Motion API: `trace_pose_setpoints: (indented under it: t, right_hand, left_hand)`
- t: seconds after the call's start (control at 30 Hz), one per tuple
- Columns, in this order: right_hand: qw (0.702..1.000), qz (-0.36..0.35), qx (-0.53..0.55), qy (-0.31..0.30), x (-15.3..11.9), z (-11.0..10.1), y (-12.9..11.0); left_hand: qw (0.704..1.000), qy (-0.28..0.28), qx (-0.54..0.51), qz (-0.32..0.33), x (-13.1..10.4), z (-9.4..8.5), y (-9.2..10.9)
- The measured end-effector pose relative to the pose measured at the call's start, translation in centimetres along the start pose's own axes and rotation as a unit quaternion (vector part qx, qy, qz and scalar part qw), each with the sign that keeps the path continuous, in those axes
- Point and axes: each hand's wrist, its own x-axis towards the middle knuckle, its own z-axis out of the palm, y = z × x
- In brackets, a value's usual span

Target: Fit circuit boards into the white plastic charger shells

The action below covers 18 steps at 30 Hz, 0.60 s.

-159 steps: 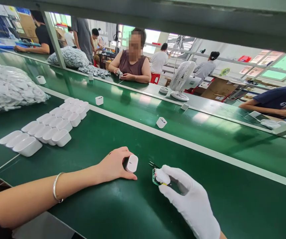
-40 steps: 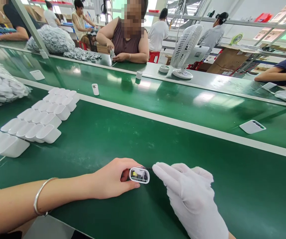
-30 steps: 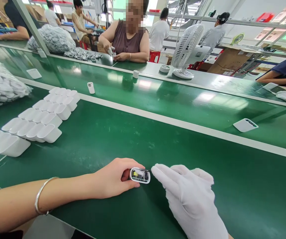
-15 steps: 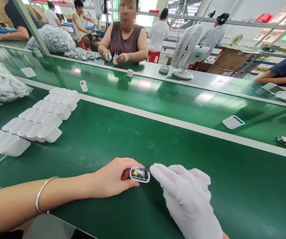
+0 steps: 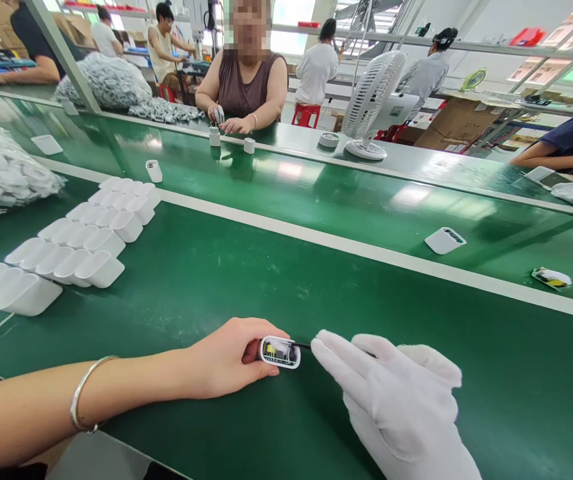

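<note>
Left hand (image 5: 229,357), bare, grips white oval plastic charger shell (image 5: 280,352) on green conveyor mat (image 5: 246,280). Right hand (image 5: 396,400), white-gloved, pinches thin black tweezers (image 5: 302,345), tip at shell's opening.

single head-worn view, looking forward and down, close over the green bench (image 5: 246,280), facing the conveyor beyond it.

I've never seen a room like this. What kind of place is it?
Probably a factory assembly line for small chargers: long green belts, rows of empty white shells, and people working along them.
</note>
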Motion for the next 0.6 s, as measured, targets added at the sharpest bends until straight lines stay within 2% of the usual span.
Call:
trace_pose_setpoints:
  t: [0.6]
  right_hand:
    - [0.999, -0.003, 0.033, -0.013, 0.30, 0.12, -0.34]
  left_hand:
    - [1.000, -0.005, -0.001, 0.011, -0.05, 0.02, -0.04]
